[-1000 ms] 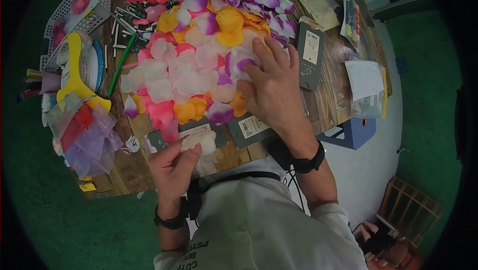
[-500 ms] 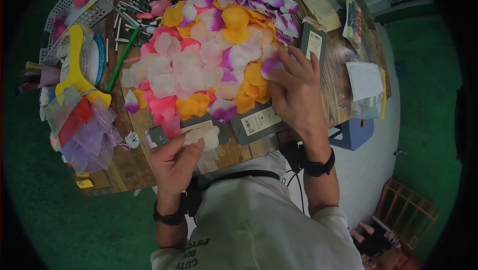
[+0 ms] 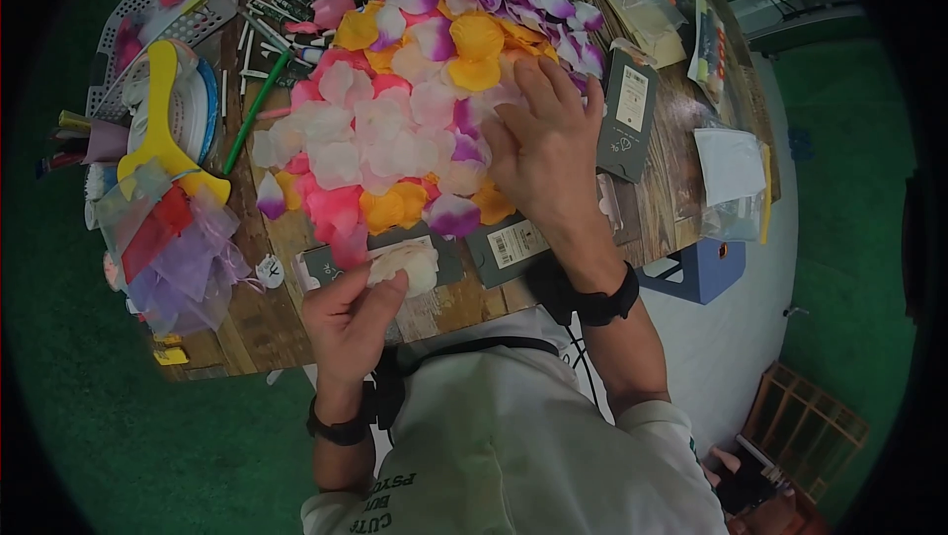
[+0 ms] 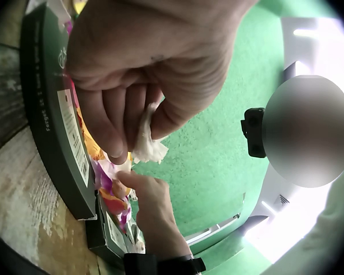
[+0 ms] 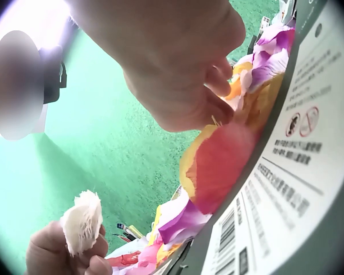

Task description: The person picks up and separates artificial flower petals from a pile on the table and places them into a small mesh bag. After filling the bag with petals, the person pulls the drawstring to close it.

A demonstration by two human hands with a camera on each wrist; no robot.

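Note:
My left hand pinches a small bunch of whitish artificial petals between thumb and fingers, near the table's front edge. Their frayed, layered edges show in the right wrist view, where the bunch stands up from the fingertips. My right hand reaches over the right side of a spread petal pile, its fingers bent and apart, fingertips down among the petals. White and pale pink petals lie in the pile's middle, with orange, purple-white and hot pink ones around. A pinkish-red petal stands close below the right hand.
Dark grey boxes with white labels lie beside the pile, one at right and one in front. Leftward are a green pen, a yellow Y-shaped piece, mesh bags and a perforated basket. Plastic packets lie far right.
My right hand went right, off toward the grey box with a purple-white petal at its fingers, then came back left over the pile. The left hand keeps its petals in nearly the same place.

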